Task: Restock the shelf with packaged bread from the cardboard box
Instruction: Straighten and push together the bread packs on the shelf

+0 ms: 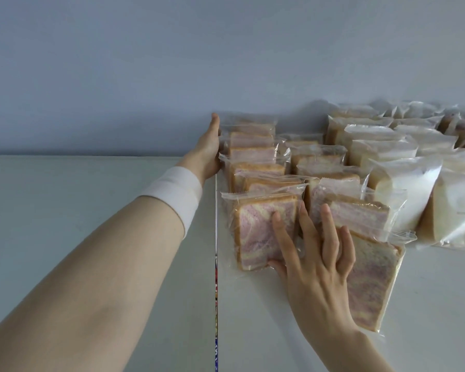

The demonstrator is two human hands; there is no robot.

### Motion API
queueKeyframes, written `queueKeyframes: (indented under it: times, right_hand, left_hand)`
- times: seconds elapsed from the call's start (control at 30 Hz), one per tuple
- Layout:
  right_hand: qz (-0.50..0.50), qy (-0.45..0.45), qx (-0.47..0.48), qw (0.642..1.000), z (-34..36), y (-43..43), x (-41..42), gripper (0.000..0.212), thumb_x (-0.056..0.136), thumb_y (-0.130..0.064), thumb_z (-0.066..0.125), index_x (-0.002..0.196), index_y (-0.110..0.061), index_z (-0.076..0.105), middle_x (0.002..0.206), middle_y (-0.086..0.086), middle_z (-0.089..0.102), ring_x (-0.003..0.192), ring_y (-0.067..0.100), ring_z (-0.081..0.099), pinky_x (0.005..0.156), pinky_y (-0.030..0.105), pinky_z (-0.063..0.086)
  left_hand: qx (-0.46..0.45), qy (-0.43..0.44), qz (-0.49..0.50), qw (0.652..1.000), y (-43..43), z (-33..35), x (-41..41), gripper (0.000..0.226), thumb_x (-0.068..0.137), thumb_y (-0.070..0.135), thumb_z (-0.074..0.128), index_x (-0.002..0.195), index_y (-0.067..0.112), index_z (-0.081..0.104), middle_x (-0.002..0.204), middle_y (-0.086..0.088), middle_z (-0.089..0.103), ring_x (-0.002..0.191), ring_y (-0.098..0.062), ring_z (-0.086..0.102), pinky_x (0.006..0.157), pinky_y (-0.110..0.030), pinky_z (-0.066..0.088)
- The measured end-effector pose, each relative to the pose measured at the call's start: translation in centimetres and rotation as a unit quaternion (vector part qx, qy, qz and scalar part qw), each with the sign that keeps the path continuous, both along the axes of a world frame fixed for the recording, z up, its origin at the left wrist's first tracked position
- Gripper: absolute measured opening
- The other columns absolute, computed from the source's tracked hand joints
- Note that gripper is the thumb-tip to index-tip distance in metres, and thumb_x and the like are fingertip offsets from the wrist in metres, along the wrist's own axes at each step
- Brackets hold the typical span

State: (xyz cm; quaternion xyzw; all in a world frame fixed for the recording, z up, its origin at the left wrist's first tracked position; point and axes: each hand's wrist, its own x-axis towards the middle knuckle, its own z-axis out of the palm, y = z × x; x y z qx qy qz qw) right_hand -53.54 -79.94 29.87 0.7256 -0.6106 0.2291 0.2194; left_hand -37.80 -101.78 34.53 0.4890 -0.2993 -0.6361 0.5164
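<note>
right hand (pixel 316 267) presses the front bread pack (pixel 253 232) with straight, spread fingers (pixel 283 237); left hand (pixel 208 149) flat against the bread row (pixel 253 154).

Nothing legible in my view. Thin strip (pixel 216 304) down the seam in the shelf (pixel 253 318), lower centre of frame: red, blue and white print, seen edge-on, unreadable. Frosted white bag (pixel 459 210), right edge: faint grey line of print, too blurred to read. Pink-swirl bread packs (pixel 263 232), centre: clear film, any lettering indistinguishable.
</note>
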Motion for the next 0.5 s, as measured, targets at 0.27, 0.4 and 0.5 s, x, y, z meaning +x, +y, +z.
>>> queueKeyframes:
  times: [0.27, 0.4, 0.5]
  right_hand:
    - [-0.021, 0.001, 0.014, 1.0, 0.2, -0.2, 0.4, 0.086, 0.065, -0.023, 0.084, 0.137, -0.019, 0.038, 0.141, 0.02, 0.045, 0.136, 0.037, 0.022, 0.112, 0.048, 0.007]
    - [-0.039, -0.006, 0.023, 0.999, 0.3, -0.5, 1.2, 0.095, 0.057, -0.012, 0.087, 0.137, -0.018, 0.035, 0.139, 0.022, 0.047, 0.136, 0.037, 0.021, 0.112, 0.048, 0.006]
    - [-0.042, -0.013, 0.021, 0.999, 0.4, -0.7, 1.5, 0.094, 0.057, -0.01, 0.087, 0.135, -0.017, 0.036, 0.137, 0.023, 0.049, 0.135, 0.038, 0.022, 0.112, 0.049, 0.007]
  left_hand:
    - [-0.155, 0.073, -0.081, 0.982, -0.5, -1.8, 0.6, 0.047, 0.098, 0.044, 0.03, 0.089, 0.017, 0.066, 0.08, -0.004, 0.062, 0.074, -0.017, 0.058, 0.069, -0.027, 0.045]
    - [-0.152, -0.001, -0.113, 0.982, -1.2, -2.1, 1.1, 0.047, 0.097, 0.049, 0.027, 0.103, 0.02, 0.063, 0.096, -0.003, 0.064, 0.093, -0.018, 0.059, 0.085, -0.028, 0.044]
    - [-0.153, -0.004, -0.104, 0.983, -1.6, -1.8, 1.2, 0.045, 0.098, 0.046, 0.029, 0.1, 0.02, 0.066, 0.09, -0.002, 0.061, 0.078, -0.014, 0.056, 0.064, -0.017, 0.048]
